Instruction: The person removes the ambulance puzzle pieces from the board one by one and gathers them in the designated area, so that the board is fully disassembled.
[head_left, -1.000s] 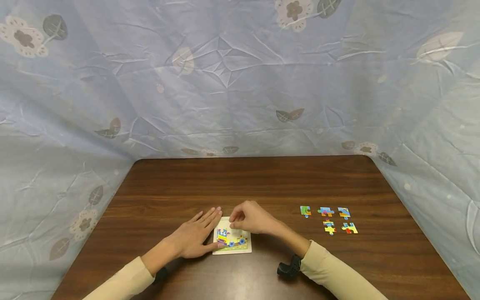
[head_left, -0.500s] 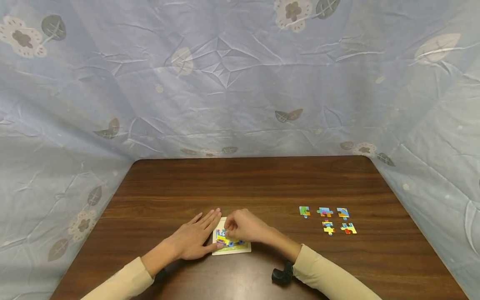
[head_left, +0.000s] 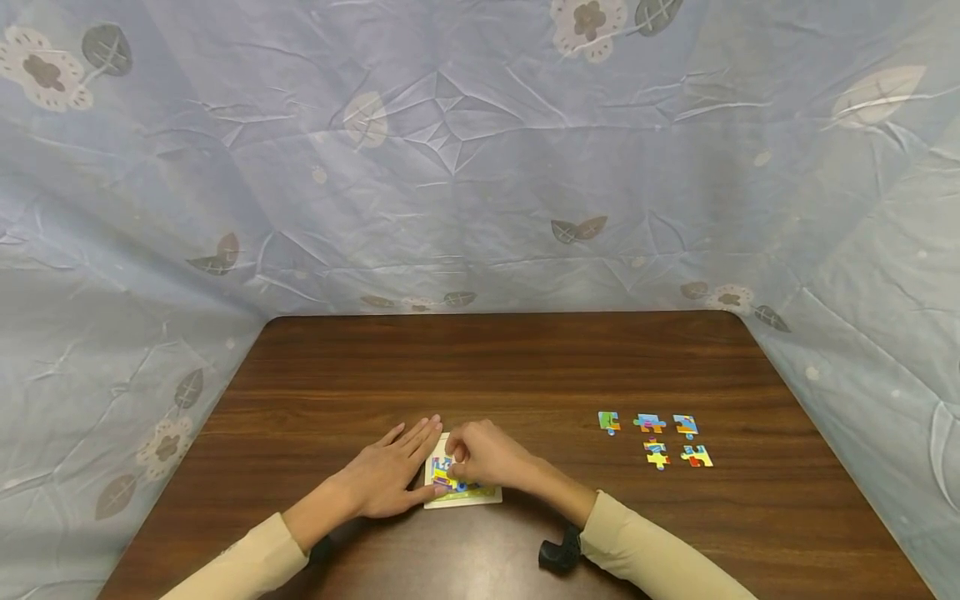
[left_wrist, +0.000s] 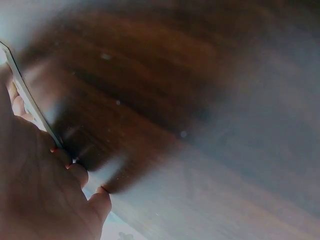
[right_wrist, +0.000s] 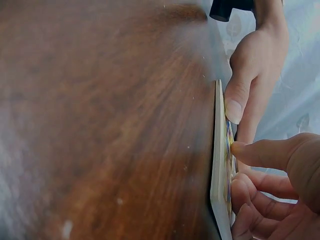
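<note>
A small puzzle board with a pale rim [head_left: 472, 503] lies near the front of the table, part of its colourful picture showing. My left hand [head_left: 390, 479] is spread flat at its left edge, the thumb resting over the lower left corner. Bent over the board's middle, my right hand [head_left: 491, 454] pinches a puzzle piece, mostly hidden by the fingers. In the right wrist view the right thumb [right_wrist: 265, 153] touches the puzzle surface, with curled fingers just beside it. The left wrist view shows the left fingers [left_wrist: 77, 175] along the board's edge.
Several loose puzzle pieces lie to the right on the brown wooden table [head_left: 360, 375], among them a green one [head_left: 609, 422] and a yellow one [head_left: 657, 457]. A black wrist device [head_left: 558, 554] sits under the right cuff. A patterned curtain [head_left: 480, 208] surrounds the table's back and sides.
My right hand has moved slightly left and nearer to me over the board, covering more of the picture. The left hand has stayed in place, as have the loose pieces.
</note>
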